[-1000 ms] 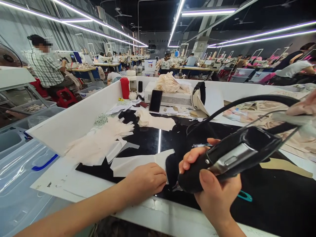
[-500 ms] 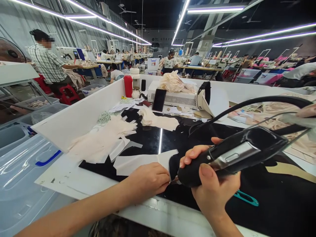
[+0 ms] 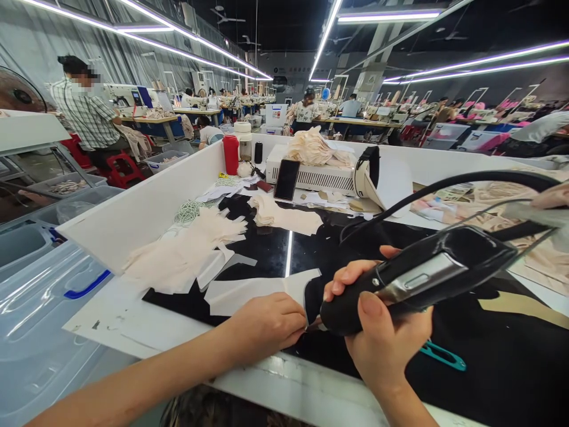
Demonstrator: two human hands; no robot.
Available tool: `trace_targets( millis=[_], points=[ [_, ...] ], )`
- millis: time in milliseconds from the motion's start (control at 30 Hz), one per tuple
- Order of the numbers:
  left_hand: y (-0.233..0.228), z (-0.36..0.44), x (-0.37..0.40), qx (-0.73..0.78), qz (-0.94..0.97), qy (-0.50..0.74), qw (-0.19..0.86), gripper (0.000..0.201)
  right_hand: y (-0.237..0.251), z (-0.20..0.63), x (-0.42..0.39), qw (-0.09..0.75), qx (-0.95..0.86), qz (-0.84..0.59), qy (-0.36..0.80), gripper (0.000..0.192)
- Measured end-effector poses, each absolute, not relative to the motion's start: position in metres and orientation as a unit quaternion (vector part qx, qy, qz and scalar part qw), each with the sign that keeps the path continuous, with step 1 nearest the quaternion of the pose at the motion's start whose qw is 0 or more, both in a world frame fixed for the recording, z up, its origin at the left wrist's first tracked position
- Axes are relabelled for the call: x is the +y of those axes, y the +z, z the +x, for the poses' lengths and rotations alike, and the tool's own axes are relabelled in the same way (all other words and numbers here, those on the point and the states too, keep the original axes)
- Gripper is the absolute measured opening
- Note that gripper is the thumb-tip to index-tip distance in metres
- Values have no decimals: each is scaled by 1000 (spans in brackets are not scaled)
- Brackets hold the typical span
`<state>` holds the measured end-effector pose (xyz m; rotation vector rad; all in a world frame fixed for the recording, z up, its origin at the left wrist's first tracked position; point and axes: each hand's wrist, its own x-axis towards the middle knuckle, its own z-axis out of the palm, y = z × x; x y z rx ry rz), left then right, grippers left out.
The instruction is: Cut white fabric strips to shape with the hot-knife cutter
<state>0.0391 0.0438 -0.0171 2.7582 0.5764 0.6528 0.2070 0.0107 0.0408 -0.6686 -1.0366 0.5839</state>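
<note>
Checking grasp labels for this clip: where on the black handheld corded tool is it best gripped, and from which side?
Grip the black handheld corded tool around its thick rounded front body, coming from below and the near side, as the right hand does. The cord leaves from the far end, and the tip points toward the white fabric piece under the left hand, so a front grip probably gives the most control.

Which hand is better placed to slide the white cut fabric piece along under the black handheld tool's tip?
Left. The left hand already rests on the white cut fabric piece beside the tip, while the right hand is fully wrapped around the black handheld tool.
</note>
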Motion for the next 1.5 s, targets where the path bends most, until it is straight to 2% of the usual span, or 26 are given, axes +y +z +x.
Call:
trace_targets(
  millis=[233, 367, 533, 700, 967, 1167, 1500],
  points=[
    [-7, 39, 47, 223, 934, 238, 148, 16, 41, 207, 9, 775, -477, -318, 267, 49],
    [-4, 44, 49, 252, 928, 219, 167, 6, 42, 207, 8, 772, -473, -332, 264, 50],
    [-7, 47, 51, 255, 926, 210, 184, 12, 42, 207, 7, 773, -470, -333, 267, 53],
    [-9, 48, 52, 215, 941, 210, 157, 6, 43, 206, 8, 781, -463, -323, 266, 51],
    [-10, 38, 54, 193, 955, 187, 124, 17, 45, 206, 8, 782, -457, -328, 270, 50],
    [-4, 27, 54, 123, 962, 216, 114, 20, 43, 207, 8, 786, -459, -307, 277, 48],
    [-9, 23, 56, 99, 970, 218, 47, 22, 45, 208, 7, 783, -450, -316, 290, 47]
  ],
)
